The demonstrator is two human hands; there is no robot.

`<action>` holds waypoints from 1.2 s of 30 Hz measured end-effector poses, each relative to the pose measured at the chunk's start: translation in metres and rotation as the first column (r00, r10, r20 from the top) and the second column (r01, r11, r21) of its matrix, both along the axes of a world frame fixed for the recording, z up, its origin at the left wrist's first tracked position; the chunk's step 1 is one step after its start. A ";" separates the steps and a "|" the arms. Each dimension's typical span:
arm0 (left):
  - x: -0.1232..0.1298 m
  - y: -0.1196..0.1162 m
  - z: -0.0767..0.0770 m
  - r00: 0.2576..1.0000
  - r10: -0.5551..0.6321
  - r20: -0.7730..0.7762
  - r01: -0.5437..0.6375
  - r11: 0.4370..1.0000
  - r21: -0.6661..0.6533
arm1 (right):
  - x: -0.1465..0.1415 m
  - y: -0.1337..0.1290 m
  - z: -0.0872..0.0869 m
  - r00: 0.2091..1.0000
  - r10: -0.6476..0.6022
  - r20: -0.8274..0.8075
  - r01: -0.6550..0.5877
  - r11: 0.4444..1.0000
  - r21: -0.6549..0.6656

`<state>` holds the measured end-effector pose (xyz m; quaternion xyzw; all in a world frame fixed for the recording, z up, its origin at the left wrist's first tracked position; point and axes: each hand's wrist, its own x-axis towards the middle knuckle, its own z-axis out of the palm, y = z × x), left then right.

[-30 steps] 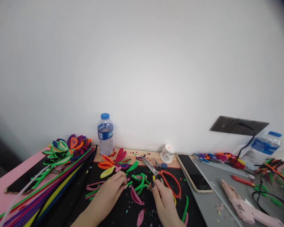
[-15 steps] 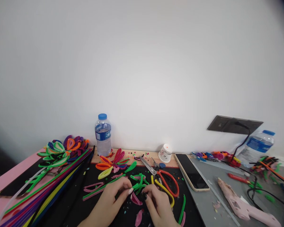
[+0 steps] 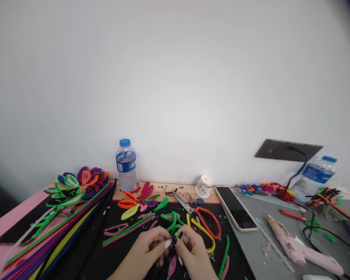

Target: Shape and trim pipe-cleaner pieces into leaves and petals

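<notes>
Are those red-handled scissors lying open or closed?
Open. The scissors lie flat on the black mat, their two red handle loops spread apart; the blades are too small to judge.

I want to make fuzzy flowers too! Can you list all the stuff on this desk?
water bottle: one, clear with blue cap, upright by the wall; a second at far right.
long fuzzy stems: many, mixed colours, bundled at left.
petal loops: a mixed pile, back left; more mid-desk.
scissors: one, red handles, blades shut, right of centre.
phone: one, dark screen, flat beside the scissors.
glue gun: one, pink, lying at right.
small white cup: one, on its side by the wall.
left hand, right hand: fingertips meeting on a green stem piece.
</notes>
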<state>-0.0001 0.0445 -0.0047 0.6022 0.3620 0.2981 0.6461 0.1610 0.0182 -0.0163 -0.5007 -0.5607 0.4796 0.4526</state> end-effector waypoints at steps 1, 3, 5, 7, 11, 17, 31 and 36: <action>0.000 0.000 -0.001 1.000 -0.002 -0.011 0.002 1.000 -0.011 | 0.000 0.001 -0.002 0.999 0.000 -0.035 -0.001 0.999 -0.036; 0.000 0.001 -0.004 1.000 -0.012 -0.026 0.011 1.000 -0.027 | -0.001 0.004 -0.005 0.995 0.000 -0.096 -0.010 0.994 -0.109; 0.000 0.001 -0.005 0.999 -0.009 -0.037 0.008 1.000 -0.021 | -0.002 0.008 -0.008 0.989 -0.004 -0.150 -0.020 0.987 -0.162; 0.000 0.001 -0.005 0.999 -0.005 -0.043 0.004 1.000 -0.015 | -0.003 0.011 -0.011 0.980 -0.002 -0.200 -0.035 0.983 -0.182; 0.001 -0.001 -0.003 0.999 -0.001 -0.044 -0.001 0.999 -0.036 | -0.002 0.013 -0.012 0.967 0.003 -0.256 -0.055 0.979 -0.197; 0.001 -0.004 -0.004 0.999 -0.001 -0.033 0.000 0.999 -0.042 | -0.002 0.012 -0.006 0.962 0.006 -0.272 -0.064 0.976 -0.208; -0.014 -0.003 0.012 0.940 -0.127 0.317 0.278 0.824 -0.494 | 0.009 0.015 -0.004 0.889 -0.010 -0.458 -0.099 0.972 -0.213; -0.007 -0.008 0.008 0.967 -0.151 0.206 0.232 0.858 -0.458 | 0.009 0.016 -0.003 0.887 0.025 -0.462 -0.146 0.962 -0.229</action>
